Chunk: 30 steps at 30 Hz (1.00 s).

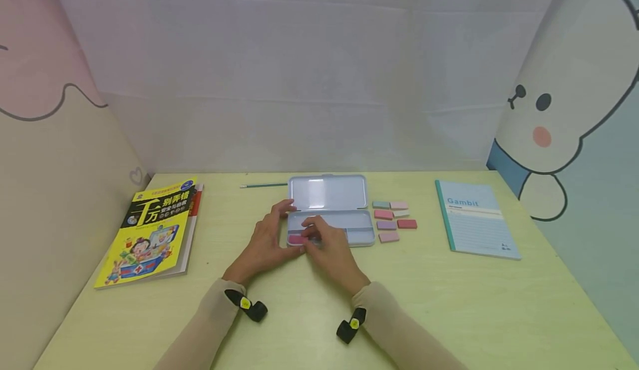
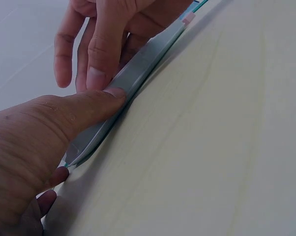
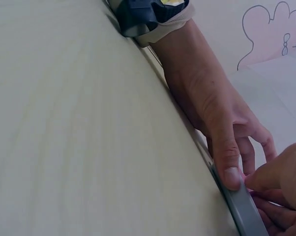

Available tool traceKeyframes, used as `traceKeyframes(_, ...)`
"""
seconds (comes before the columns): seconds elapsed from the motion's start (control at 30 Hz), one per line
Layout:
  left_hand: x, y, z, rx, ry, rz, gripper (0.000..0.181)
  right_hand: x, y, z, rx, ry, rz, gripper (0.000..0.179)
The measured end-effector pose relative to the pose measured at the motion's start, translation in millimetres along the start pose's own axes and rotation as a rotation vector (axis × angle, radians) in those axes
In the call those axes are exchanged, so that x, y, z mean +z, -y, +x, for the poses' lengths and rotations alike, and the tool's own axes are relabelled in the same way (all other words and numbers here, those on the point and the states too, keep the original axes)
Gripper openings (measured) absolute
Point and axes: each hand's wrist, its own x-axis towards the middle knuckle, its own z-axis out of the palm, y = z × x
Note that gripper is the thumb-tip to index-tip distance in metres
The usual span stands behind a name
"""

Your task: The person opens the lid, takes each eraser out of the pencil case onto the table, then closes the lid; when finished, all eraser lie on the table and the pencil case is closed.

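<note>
An open metal pencil case lies on the table, its lid laid back toward the wall. My left hand grips the case's left end, thumb on the front rim and fingers around the far side. In the left wrist view that thumb presses the rim. Inside the front left compartment is a bright pink eraser. My right hand reaches over the case, thumb and fingertips bent at that eraser's right end; the fingers partly hide their contact.
Right of the case lie several loose erasers in pink, purple, green and white. A pencil is behind, left of the lid. A yellow book rests on another at the left; a light blue notebook is at the right.
</note>
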Motion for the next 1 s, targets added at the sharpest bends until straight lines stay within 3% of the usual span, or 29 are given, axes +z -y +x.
traceKeyframes(0.27, 0.5, 0.4, 1.1, 0.009, -0.003, -0.001, 0.110, 0, 2, -0.8, 0.050, -0.079, 0.039, 0.032)
traceKeyframes(0.5, 0.4, 0.2, 0.7, 0.010, 0.003, -0.006, 0.111, -18, 7, 7.4, 0.041, -0.112, 0.071, 0.034)
traceKeyframes(0.77, -0.2, -0.6, 0.2, -0.001, 0.003, -0.001, 0.112, -34, 12, 12.7, 0.115, -0.121, 0.141, 0.036)
traceKeyframes(1.0, 0.2, -0.9, 0.4, 0.000, 0.008, 0.001, 0.112, -45, 14, 14.7, 0.088, -0.159, 0.133, 0.036)
